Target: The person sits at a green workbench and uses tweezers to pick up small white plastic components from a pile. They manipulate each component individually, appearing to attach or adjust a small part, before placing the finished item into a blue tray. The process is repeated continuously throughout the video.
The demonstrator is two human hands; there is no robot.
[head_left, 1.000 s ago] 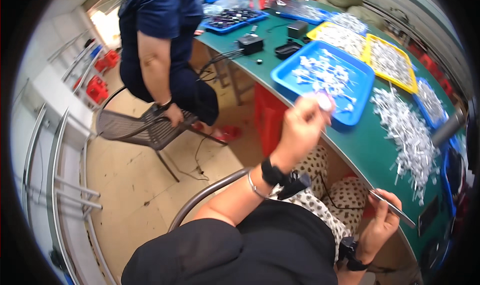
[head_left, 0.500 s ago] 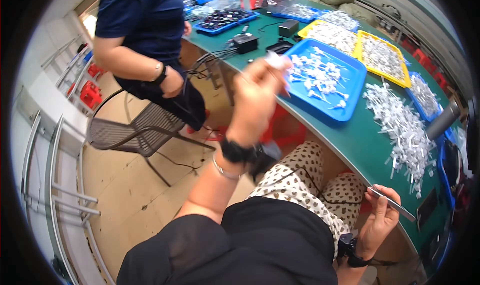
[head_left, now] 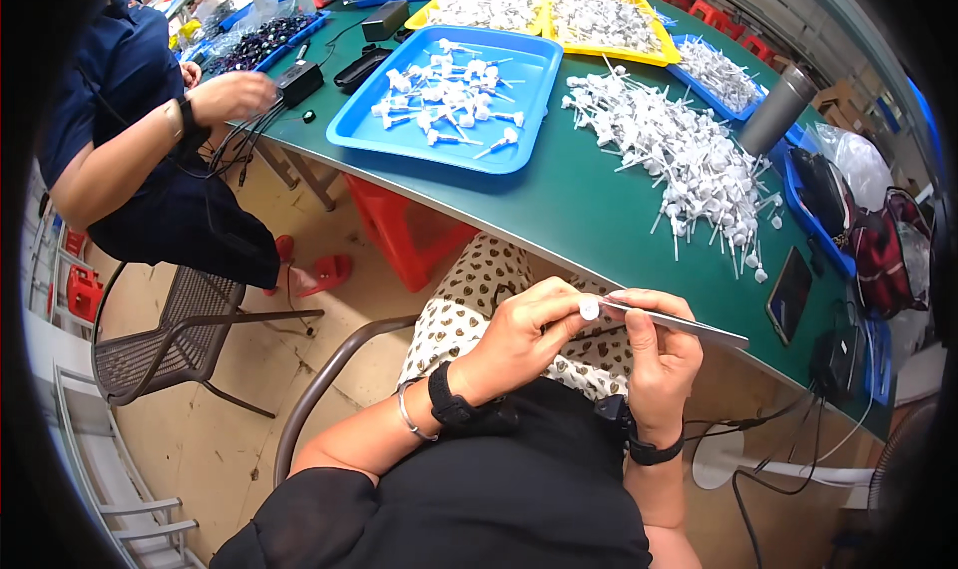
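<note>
My left hand (head_left: 526, 331) pinches a small white plastic piece with a round head (head_left: 590, 309) between thumb and fingertips, above my lap. In my right hand (head_left: 659, 354) lies a thin, flat grey metal tool (head_left: 699, 329), gripped between thumb and fingers. The tool's inner end meets the white piece or is very near it; the exact contact is too small to make out. Beyond my hands, a blue tray (head_left: 344, 130) on the table holds several similar white pieces with thin stems. To its right, a large loose heap of such pieces (head_left: 679, 160) covers part of the tabletop.
The green table (head_left: 539, 195) also bears yellow trays (head_left: 659, 55), a grey cylinder (head_left: 778, 110), a phone (head_left: 789, 294) and bags (head_left: 888, 260). Another person's hand (head_left: 235, 97) is near a black box with cables (head_left: 297, 82). A red stool (head_left: 399, 230) stands under the table.
My left hand has come down from beside the blue tray to my right hand, with a white piece in its fingers. The view has shifted right. The other person's hand has risen toward the cables.
</note>
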